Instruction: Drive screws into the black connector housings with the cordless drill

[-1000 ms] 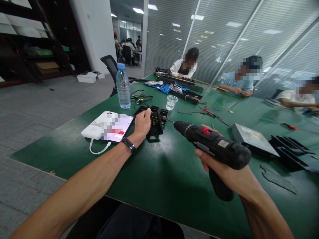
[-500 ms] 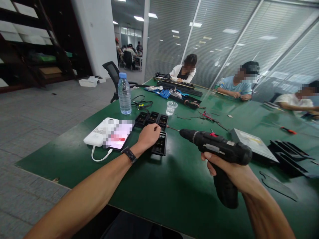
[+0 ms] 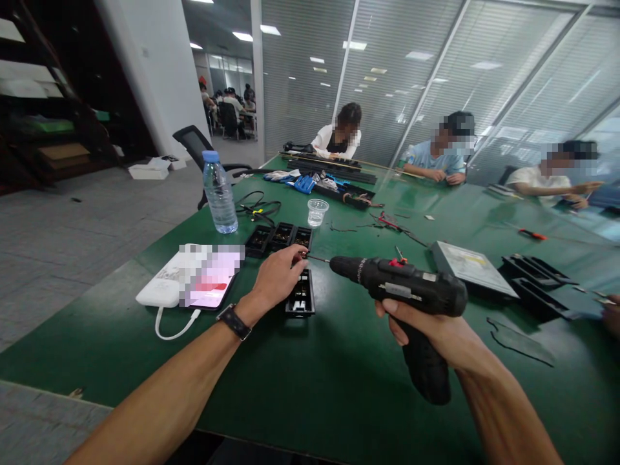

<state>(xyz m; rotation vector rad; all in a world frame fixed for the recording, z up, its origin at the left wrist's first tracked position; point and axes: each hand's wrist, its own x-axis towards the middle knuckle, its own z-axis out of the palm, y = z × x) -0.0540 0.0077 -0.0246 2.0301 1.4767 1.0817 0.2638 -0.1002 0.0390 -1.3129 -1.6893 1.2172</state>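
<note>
My right hand (image 3: 431,332) grips a black cordless drill (image 3: 404,290) by its handle, with the bit pointing left toward my left hand. My left hand (image 3: 278,274) has its fingertips pinched at the drill bit's tip, holding something too small to make out. It hovers over a small black plastic part (image 3: 300,298) lying on the green table (image 3: 314,381). A black tray with three compartments (image 3: 278,237) sits just behind that part.
A phone on a white power bank (image 3: 188,284) lies left of my left hand, a water bottle (image 3: 219,192) and plastic cup (image 3: 317,212) behind. A flat grey drive (image 3: 472,268) and black parts (image 3: 535,284) lie right. Three people work at the far side.
My left hand has come off the black part and closed its fingertips at the drill bit's tip. The drill has tilted more level. The view has shifted, so everything sits lower left.
</note>
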